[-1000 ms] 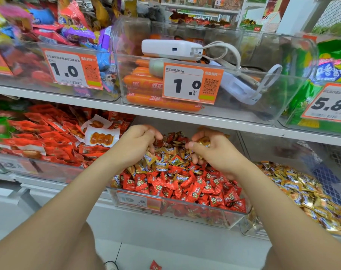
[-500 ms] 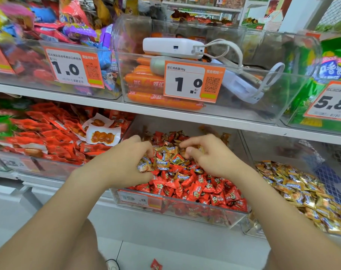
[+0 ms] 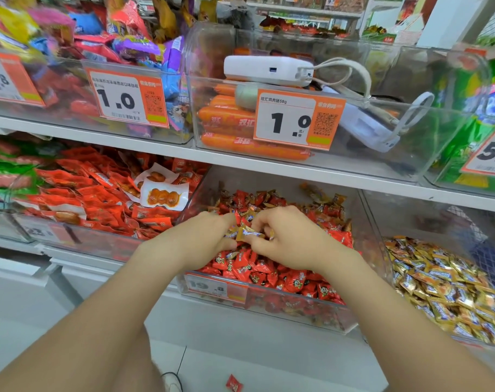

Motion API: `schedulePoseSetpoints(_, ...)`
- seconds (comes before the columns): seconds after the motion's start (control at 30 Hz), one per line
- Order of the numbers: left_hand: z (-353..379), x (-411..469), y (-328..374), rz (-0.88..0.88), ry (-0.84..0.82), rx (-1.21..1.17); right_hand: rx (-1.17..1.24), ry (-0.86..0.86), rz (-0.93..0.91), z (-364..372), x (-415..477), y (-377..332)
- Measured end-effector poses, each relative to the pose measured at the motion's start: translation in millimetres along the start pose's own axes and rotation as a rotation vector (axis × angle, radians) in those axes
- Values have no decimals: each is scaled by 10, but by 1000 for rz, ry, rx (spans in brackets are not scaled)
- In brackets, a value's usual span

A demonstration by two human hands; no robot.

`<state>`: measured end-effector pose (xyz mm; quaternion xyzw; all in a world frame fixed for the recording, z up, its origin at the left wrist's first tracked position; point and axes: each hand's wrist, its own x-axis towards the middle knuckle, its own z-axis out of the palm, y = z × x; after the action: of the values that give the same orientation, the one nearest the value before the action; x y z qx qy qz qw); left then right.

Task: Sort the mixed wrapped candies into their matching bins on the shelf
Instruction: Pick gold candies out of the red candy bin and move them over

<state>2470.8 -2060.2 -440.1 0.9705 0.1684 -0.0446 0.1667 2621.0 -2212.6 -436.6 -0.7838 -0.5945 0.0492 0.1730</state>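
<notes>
**gold pieces in hand – their bin is at 3 o'clock**

both your hands are down in the clear plastic middle bin, on top of the heap of red-wrapped candies. between them sits a small cluster of gold-wrapped candies, its long side running roughly 9 to 3. your left hand has fingers and thumb curled in on the cluster's 9 o'clock end. your right hand pinches the 3 o'clock end. how many pieces each hand has cannot be told.

the matching home looks to be the clear plastic bin on the right, where a heap of gold wrappers already lies. it is next door, at 3 o'clock from the grip, so your right hand is the nearer one. the carry would likely go best if the left passes its share across.

mind two edges – the clear wall between the two bins, which the hand must rise over, and the white shelf board at 12 o'clock, which caps how high you can lift. the room is toward you, at 6 o'clock, beyond the bin fronts.

one loose red-wrapped candy lies on the floor at 6 o'clock, a sign that pieces slip easily over the front edge.
</notes>
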Motion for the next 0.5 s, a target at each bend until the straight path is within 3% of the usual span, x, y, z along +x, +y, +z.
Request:
schedulePoseSetpoints(0.2, -21, 13, 61, 76, 84, -319, 179, 123, 211, -160, -33, 81)
schedulePoseSetpoints(0.37, -66, 63, 168, 34, 251, -454, 47, 187, 273, -210, -49, 167)
schedulePoseSetpoints(0.5, -71, 98, 189, 9, 287, -437, -23, 243, 306, -207, -76, 226)
